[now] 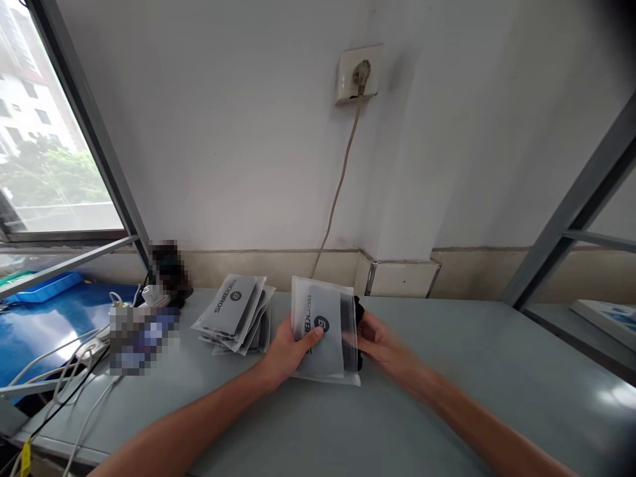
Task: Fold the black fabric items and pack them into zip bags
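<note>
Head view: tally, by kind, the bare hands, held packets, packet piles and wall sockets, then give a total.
Bare hands, left hand and right hand: 2
Held packet: 1
Packet pile: 1
Wall socket: 1
Total: 5

The left forearm point(203, 414) is extended inward from the lower left, its wrist held nearly straight. The left hand point(287, 351) is closed in a grip, the thumb point(312, 338) laid on top. The right forearm point(462, 407) is brought in from the lower right, and the right hand point(381, 339) is turned inward, its fingers point(372, 323) bent. The 2 hands are held apart.
</note>
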Demonstrator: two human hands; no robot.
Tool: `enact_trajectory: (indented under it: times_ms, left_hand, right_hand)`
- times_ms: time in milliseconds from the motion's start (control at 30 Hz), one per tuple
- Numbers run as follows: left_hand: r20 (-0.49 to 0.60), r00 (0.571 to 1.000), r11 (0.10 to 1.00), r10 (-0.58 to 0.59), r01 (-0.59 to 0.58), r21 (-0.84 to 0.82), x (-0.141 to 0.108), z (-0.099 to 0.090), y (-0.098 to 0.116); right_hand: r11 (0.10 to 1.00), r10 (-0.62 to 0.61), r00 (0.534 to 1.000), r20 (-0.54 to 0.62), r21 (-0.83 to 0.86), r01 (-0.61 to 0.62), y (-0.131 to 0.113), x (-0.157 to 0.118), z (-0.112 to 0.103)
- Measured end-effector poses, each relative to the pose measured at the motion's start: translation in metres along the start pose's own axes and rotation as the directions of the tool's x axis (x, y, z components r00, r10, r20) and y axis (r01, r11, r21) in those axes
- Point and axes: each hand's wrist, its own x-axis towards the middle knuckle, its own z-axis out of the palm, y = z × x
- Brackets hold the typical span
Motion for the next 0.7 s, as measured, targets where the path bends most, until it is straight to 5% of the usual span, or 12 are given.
enact_trajectory:
  times_ms: [167,400,567,700]
  left_hand:
    - [0.133,0.991,0.999,-0.034,0.033,0.011,-0.001,0.000,0.000]
    - [-0.020,1.000,1.000,0.008,-0.009,-0.026,0.001,-0.001,0.001]
    - [0.118,0.984,0.988,-0.134,0.142,-0.061,0.000,-0.003,0.001]
    - [0.182,0.966,0.976,-0.182,0.200,-0.086,0.000,-0.005,0.002]
  right_hand:
    - [0.998,-0.036,0.999,-0.011,-0.061,0.035,0.000,0.003,0.001]
    - [0.977,-0.088,0.986,-0.143,-0.203,0.058,0.009,0.012,-0.012]
    - [0.971,-0.092,0.996,0.007,-0.223,0.091,0.009,0.009,-0.011]
    - [0.970,-0.168,0.982,-0.081,-0.193,0.150,0.009,0.008,-0.005]
